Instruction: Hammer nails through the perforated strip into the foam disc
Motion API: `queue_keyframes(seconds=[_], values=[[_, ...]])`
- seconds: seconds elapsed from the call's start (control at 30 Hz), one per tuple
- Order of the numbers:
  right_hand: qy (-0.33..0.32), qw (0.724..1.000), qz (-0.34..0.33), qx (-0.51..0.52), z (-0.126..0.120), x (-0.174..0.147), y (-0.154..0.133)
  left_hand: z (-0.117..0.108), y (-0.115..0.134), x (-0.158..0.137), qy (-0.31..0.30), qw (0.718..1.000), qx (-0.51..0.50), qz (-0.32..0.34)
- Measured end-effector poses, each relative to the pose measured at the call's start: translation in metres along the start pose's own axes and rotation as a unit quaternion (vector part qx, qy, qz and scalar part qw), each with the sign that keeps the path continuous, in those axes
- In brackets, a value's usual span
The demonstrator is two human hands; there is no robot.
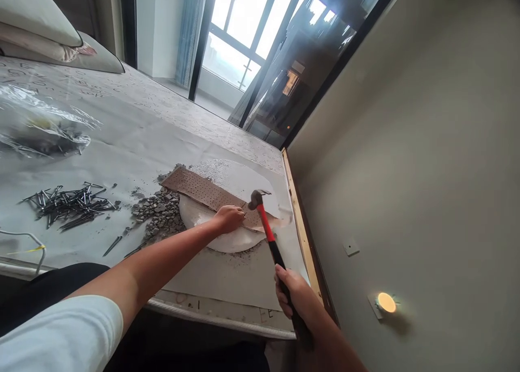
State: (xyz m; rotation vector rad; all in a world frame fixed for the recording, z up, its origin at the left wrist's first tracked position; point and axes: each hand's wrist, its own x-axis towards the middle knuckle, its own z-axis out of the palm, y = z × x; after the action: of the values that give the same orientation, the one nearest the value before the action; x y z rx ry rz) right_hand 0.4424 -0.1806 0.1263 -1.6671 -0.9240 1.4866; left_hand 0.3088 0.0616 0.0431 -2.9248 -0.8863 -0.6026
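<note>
My right hand (296, 296) is wrapped round the black grip of a claw hammer (266, 223) with a red and black handle. The hammer's head is raised just right of my left hand (229, 219). That hand is closed in a pinch at the brown strip (207, 190), which is dotted with rows of small holes. A thin dark nail (245, 211) seems to show at the fingertips, mostly hidden by them. Beneath the strip lies a round white slab (195, 212), partly covered by the strip and my left forearm.
Grey rubble (162, 215) is heaped left of the slab. Farther left lie a pile of nails (69, 204) and a clear plastic bag (40, 125). A pale sheet (134, 139) covers the bed. A wooden edge (298, 220) and the wall (385, 171) bound the right side.
</note>
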Motion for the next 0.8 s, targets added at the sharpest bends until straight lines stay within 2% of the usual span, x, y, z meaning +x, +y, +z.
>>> queue_keyframes(seconds=[0.17,0.33,0.5,0.7,0.8], values=[[0.029,0.998,-0.044,0.026,0.002,-0.007,-0.001,0.001,0.0,0.001,0.007,1.0,-0.002,0.007],[0.0,1.0,-0.007,0.0,0.009,-0.009,0.001,0.002,-0.001,0.0,0.003,1.0,-0.008,0.002],[0.021,0.997,-0.067,0.025,0.003,-0.014,-0.008,0.0,0.0,0.0,0.002,1.0,-0.01,0.002],[0.001,1.0,0.003,-0.005,0.003,-0.007,-0.001,0.002,-0.002,0.0,0.002,1.0,0.002,0.002],[0.016,0.999,-0.047,0.009,0.0,-0.01,-0.004,0.003,-0.002,0.001,-0.003,1.0,0.001,0.005]])
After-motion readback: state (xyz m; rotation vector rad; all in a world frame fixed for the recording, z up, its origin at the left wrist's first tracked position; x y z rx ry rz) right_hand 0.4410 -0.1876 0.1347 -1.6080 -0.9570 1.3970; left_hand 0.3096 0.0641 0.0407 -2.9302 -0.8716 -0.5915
